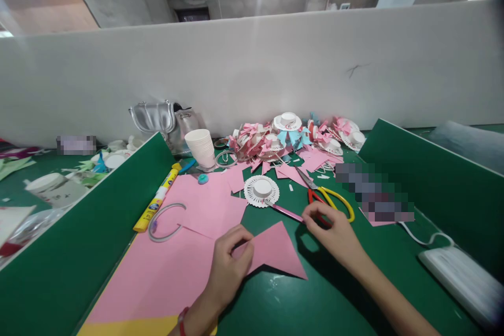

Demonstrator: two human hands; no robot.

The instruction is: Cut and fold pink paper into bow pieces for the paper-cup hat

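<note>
1. Nearer than the white hat, I have the left hand pinching notched pink paper.
2. Right of the hat, the right hand pinches a slim tool.
3. I judge this tool handling; next calls for steady paper.

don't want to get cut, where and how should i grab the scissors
I'd grip the scissors by the yellow loop, coming from the person's right. The handles lie toward the person, while the blades point away and leftward. The right hand partly covers the red loop, so the yellow one looks easier to reach.
</note>
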